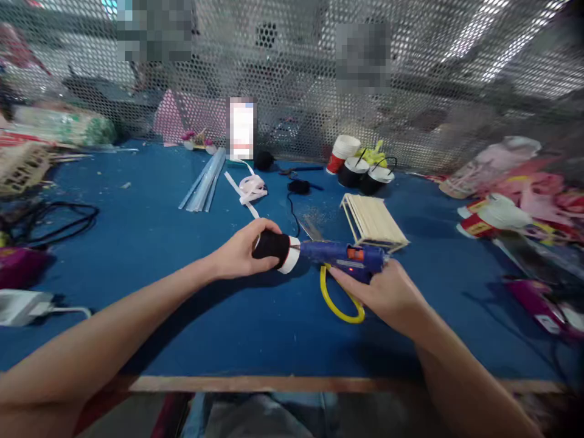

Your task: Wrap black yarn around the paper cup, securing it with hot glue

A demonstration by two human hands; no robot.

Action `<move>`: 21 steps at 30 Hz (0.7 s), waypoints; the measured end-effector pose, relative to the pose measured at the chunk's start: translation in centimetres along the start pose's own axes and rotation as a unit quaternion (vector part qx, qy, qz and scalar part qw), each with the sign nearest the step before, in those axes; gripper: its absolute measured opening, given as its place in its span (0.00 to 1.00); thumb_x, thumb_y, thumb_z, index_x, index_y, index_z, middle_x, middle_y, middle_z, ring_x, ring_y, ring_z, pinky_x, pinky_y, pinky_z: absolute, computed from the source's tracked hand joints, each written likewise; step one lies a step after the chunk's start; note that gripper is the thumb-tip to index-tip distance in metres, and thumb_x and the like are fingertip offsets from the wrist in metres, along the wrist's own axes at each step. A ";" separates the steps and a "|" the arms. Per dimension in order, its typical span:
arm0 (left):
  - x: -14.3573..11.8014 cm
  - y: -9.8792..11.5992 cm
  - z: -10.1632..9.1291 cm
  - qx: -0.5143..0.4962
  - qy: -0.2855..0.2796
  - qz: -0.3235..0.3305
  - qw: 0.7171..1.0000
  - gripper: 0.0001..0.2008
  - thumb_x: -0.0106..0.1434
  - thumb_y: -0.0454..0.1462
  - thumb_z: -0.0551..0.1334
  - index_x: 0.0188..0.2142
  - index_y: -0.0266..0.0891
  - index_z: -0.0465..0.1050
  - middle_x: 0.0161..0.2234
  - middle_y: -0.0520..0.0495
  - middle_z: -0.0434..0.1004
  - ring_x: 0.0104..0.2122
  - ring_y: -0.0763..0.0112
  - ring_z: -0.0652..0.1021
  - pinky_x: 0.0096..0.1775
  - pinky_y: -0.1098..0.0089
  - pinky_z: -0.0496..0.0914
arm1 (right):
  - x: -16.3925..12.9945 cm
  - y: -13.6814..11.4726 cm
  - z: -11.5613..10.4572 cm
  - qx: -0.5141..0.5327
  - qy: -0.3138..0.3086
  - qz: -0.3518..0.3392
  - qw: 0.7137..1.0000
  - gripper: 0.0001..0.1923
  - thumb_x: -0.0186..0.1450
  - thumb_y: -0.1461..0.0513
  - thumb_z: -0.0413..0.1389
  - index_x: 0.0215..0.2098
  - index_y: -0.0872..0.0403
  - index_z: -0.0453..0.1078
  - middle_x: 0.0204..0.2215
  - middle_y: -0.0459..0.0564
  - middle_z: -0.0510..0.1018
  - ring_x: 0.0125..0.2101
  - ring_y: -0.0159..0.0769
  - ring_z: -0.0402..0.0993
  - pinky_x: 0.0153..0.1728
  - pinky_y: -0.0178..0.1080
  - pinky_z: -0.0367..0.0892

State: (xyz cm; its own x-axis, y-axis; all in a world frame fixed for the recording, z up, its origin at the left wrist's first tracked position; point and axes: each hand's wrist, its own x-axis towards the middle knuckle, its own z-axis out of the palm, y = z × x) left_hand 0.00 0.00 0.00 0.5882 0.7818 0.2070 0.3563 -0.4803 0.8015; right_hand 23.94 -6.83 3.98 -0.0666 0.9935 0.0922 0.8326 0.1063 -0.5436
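My left hand [239, 250] grips a black-covered paper cup [276, 249] lying on its side, white rim facing right. My right hand [387, 292] holds a blue hot glue gun [344, 255] with a yellow stand loop [340, 304]. The gun's nozzle points left and touches the cup's rim. Both are just above the blue table [182, 316].
A popsicle-stick structure [371, 222] stands right behind the glue gun. Glue sticks [203, 182], white ribbon [250, 188] and black-covered cups [365, 173] lie farther back, with scissors [310, 230] near the cup. Cables [50, 219] at left, pink packaging [524, 188] at right. A perforated metal screen [410, 73] closes the back.
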 end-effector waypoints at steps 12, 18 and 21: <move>-0.4 -0.2 0.0 0.014 -0.013 0.039 0.999 0.21 0.51 0.32 0.62 0.45 0.38 0.60 0.44 0.46 0.65 0.41 0.66 0.71 0.42 0.67 0.67 | -0.2 0.6 -0.1 0.026 -0.022 0.037 0.999 0.14 0.54 0.53 0.56 0.16 0.52 0.64 0.11 0.44 0.68 0.12 0.31 0.64 0.15 0.34 0.62; -0.3 -0.3 0.0 0.002 -0.022 0.049 0.999 0.21 0.51 0.32 0.61 0.45 0.38 0.60 0.44 0.45 0.64 0.42 0.65 0.71 0.42 0.67 0.67 | 0.4 0.4 -0.1 0.042 -0.053 0.090 0.994 0.18 0.55 0.52 0.56 0.14 0.52 0.61 0.10 0.44 0.68 0.12 0.30 0.65 0.17 0.34 0.64; -0.4 -0.4 0.0 0.005 -0.022 0.047 0.999 0.21 0.51 0.32 0.62 0.45 0.39 0.60 0.45 0.45 0.64 0.43 0.65 0.71 0.43 0.66 0.67 | 0.2 0.4 -0.2 0.039 -0.058 0.076 0.995 0.18 0.56 0.52 0.55 0.14 0.52 0.60 0.10 0.43 0.68 0.12 0.30 0.65 0.17 0.34 0.64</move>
State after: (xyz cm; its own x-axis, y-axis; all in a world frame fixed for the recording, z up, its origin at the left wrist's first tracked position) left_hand -0.31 -0.12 -0.39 0.6509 0.7144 0.2568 0.3046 -0.5556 0.7736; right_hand 24.35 -6.56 4.01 -0.0101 0.9959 -0.0903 0.7924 -0.0472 -0.6082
